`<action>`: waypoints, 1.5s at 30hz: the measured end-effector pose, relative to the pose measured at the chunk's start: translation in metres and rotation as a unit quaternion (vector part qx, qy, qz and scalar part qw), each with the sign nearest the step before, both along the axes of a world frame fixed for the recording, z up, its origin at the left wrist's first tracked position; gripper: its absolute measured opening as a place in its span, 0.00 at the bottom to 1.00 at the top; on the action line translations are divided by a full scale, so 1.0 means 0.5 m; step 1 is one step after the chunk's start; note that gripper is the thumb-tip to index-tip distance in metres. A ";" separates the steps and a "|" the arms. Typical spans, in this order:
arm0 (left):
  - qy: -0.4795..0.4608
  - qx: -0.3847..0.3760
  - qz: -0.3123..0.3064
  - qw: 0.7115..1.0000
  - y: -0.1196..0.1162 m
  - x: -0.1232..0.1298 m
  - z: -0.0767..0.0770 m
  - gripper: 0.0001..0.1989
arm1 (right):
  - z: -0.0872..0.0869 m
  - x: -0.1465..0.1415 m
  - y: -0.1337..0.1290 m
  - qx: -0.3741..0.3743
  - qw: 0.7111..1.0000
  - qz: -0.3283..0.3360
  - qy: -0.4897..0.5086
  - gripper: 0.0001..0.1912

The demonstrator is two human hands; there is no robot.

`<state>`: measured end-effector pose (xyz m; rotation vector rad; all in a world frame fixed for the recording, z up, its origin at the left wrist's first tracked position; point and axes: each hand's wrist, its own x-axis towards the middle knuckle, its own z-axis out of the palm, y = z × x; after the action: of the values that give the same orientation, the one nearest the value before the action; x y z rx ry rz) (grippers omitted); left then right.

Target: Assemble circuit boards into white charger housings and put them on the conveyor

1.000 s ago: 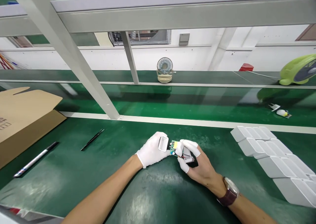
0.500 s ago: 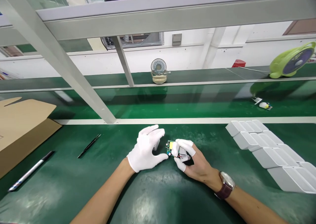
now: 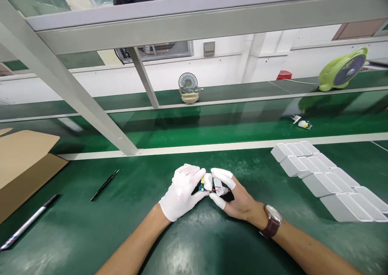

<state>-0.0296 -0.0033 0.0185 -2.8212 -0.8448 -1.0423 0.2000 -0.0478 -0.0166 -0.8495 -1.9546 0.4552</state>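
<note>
Both hands, left (image 3: 182, 191) and right (image 3: 233, 196), closed around small circuit board (image 3: 202, 185) between them.

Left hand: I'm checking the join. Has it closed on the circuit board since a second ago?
Yes. The left hand moved right along the green table, onto the circuit board.

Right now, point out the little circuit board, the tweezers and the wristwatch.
circuit board (image 3: 202, 185), head view, on its green edge between the hands.
tweezers (image 3: 104, 185), head view, mid-length of the black legs.
wristwatch (image 3: 273, 217), head view, on the dial.

Cardboard box (image 3: 21, 166) far left, tweezers (image 3: 104, 185) between, housings (image 3: 324, 178) right of hands
</note>
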 end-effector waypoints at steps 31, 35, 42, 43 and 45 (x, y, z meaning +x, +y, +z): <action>-0.049 -0.005 0.007 0.999 -0.012 0.007 0.016 0.27 | -0.007 -0.001 0.002 -0.096 0.995 0.019 0.008 0.35; -0.041 -0.030 0.003 0.999 -0.011 0.005 0.013 0.31 | -0.015 0.001 0.006 -0.056 0.998 0.015 0.016 0.33; -0.014 -0.210 0.119 0.970 0.021 -0.036 0.004 0.66 | -0.021 0.013 0.024 -0.074 0.994 -0.080 -0.032 0.30; -0.007 -0.240 0.123 0.963 0.031 -0.045 0.000 0.67 | -0.023 0.014 0.026 -0.083 0.992 -0.089 -0.043 0.30; 0.017 -0.276 0.121 0.953 0.051 -0.062 -0.009 0.64 | -0.025 0.016 0.030 -0.086 0.990 -0.094 -0.063 0.30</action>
<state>-0.0604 0.0224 0.0142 -3.0149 -1.6555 -0.8200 0.2080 -0.0329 -0.0291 -1.1870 -1.9452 0.4738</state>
